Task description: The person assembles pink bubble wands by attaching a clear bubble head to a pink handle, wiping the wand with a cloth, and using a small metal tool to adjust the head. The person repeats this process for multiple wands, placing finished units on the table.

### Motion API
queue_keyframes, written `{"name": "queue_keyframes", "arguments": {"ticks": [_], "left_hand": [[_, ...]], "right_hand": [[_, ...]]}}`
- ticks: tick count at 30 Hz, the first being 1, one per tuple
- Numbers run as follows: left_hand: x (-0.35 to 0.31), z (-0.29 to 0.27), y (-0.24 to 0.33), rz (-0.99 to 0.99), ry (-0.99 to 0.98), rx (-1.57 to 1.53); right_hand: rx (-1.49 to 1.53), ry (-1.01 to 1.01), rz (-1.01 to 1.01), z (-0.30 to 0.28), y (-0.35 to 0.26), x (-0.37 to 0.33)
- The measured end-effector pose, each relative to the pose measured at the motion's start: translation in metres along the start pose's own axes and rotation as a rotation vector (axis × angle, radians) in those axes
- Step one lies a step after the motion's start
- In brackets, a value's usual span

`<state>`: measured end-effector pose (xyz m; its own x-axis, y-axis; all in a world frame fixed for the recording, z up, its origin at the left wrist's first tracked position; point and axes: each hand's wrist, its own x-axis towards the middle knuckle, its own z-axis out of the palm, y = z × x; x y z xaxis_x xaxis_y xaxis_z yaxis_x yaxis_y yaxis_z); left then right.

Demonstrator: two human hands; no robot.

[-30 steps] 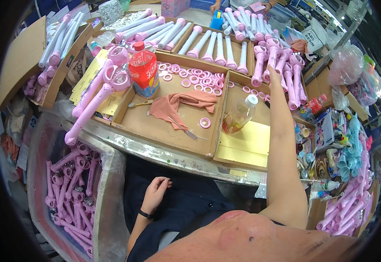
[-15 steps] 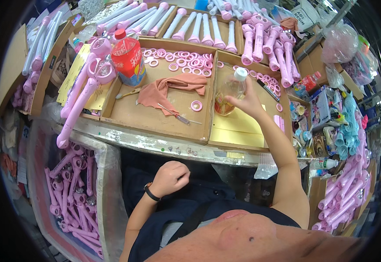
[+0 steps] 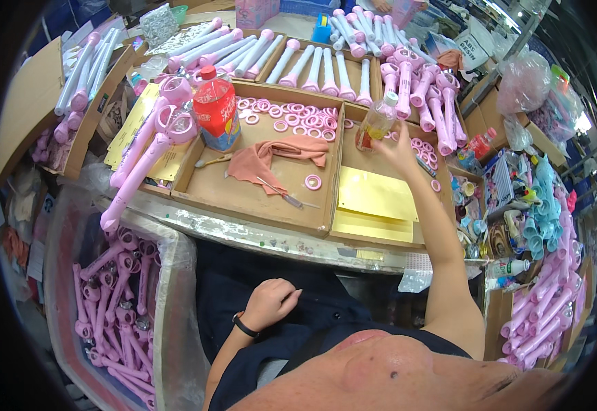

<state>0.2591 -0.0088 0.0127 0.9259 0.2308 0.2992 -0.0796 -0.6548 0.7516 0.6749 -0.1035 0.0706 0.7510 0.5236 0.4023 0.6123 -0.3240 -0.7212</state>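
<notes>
A clear plastic bottle (image 3: 379,119) with a pale cap and some amber liquid stands slightly tilted at the back of the right-hand cardboard tray. My right hand (image 3: 401,152) is around its lower part, thumb on the near side. Below the table edge, over my lap, my left hand (image 3: 269,302) is loosely curled with nothing visible in it. Yellow paper sheets (image 3: 375,196) lie in the tray under my right forearm. Close to my right hand are small pink rings (image 3: 424,145) and a dark marker pen (image 3: 424,165), partly covered by the wrist.
The left tray holds a red-labelled bottle (image 3: 217,109), an orange cloth (image 3: 265,159), a screwdriver (image 3: 289,198), a brush (image 3: 213,160) and more rings (image 3: 300,118). Pink wands (image 3: 149,157) jut over its left side. A lined bin (image 3: 168,274) of pink parts stands lower left.
My right hand has moved the clear bottle farther back in the right tray, uncovering more of the yellow sheets. My left hand stays curled over my lap. The view has shifted slightly.
</notes>
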Motion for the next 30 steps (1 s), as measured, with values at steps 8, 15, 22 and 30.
{"name": "queue_keyframes", "arguments": {"ticks": [8, 15, 22, 30], "left_hand": [[0.033, -0.003, -0.002, -0.126, -0.005, -0.341], [0.062, 0.004, 0.007, -0.188, -0.129, -0.767], [0.056, 0.002, 0.009, -0.307, -0.165, -0.964], [0.103, 0.005, 0.020, -0.505, -0.108, -1.349]], "right_hand": [[-0.633, -0.486, -0.384, -0.039, -0.005, -0.104], [-0.572, -0.497, -0.424, -0.030, -0.005, -0.114], [-0.671, -0.231, -0.522, -0.038, -0.026, -0.109], [-0.576, -0.274, -0.402, -0.049, -0.119, -0.230]]}}
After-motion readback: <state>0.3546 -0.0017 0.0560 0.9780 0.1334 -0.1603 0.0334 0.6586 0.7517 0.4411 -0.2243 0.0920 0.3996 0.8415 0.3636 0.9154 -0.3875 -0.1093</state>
